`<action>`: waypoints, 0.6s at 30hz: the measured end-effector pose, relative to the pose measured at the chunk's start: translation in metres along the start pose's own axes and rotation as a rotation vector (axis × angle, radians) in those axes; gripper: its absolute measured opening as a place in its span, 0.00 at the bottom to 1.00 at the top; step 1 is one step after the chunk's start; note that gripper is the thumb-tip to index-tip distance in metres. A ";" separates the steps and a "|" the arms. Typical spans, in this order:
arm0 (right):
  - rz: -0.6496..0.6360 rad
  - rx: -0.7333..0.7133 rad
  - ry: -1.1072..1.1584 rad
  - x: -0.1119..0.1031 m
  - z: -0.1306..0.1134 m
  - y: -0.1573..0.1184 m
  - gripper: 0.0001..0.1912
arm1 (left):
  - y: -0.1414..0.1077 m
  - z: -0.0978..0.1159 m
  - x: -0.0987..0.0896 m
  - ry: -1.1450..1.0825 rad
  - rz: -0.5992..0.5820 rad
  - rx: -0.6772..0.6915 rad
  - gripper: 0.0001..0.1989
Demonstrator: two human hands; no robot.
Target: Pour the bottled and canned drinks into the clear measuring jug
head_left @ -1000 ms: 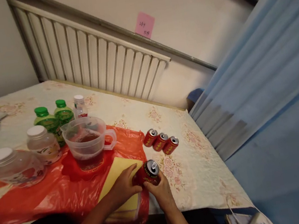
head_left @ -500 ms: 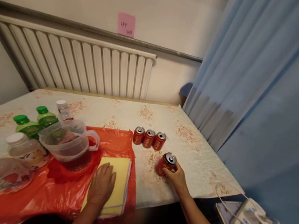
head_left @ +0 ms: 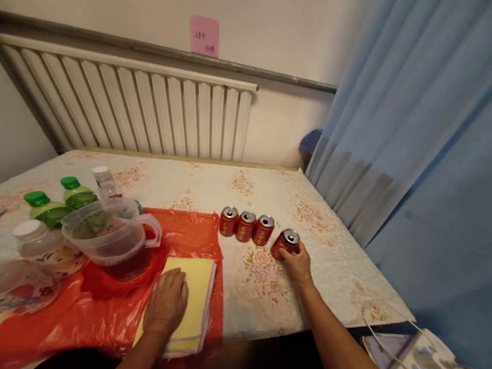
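Observation:
My right hand (head_left: 299,264) is closed round a red can with a dark top band (head_left: 283,245). This can stands at the right end of a row, close to three other red cans: the left one (head_left: 228,221), the middle one (head_left: 246,226) and the right one (head_left: 263,230). My left hand (head_left: 167,300) lies flat, palm down, on a folded yellow cloth (head_left: 196,283). Under the cloth a red plastic sheet (head_left: 184,233) is spread. A clear jug (head_left: 112,243) with dark liquid stands on it, left of my left hand.
Two green-capped bottles (head_left: 46,209), a small white-capped bottle (head_left: 104,180) and two clear jars (head_left: 49,249) stand at the left. A radiator (head_left: 139,108) runs behind the flowered tabletop (head_left: 241,185). A blue curtain (head_left: 402,126) hangs at the right, above a white device (head_left: 428,354).
My right hand has moved the held can away from me and to the right, up to the end of the row. My left hand stays on the cloth.

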State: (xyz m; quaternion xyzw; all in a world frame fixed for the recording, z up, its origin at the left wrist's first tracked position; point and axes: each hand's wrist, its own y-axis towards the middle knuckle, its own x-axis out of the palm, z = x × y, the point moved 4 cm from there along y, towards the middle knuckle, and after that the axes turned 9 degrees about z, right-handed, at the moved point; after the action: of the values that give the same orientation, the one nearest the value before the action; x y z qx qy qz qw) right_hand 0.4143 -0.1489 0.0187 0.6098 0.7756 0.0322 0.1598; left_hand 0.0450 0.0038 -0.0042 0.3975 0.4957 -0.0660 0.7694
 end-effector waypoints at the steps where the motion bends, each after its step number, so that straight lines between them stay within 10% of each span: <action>1: -0.004 -0.003 0.005 0.002 0.001 0.004 0.34 | 0.000 0.000 0.001 -0.001 0.000 0.000 0.15; 18: -0.080 -0.117 0.059 0.019 0.026 0.006 0.30 | 0.000 -0.002 0.004 0.032 0.003 -0.005 0.16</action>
State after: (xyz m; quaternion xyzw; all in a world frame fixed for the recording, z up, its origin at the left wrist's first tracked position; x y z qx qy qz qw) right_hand 0.4232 -0.1325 -0.0080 0.5666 0.8006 0.0888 0.1733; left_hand 0.0452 0.0063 -0.0077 0.3973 0.5074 -0.0571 0.7626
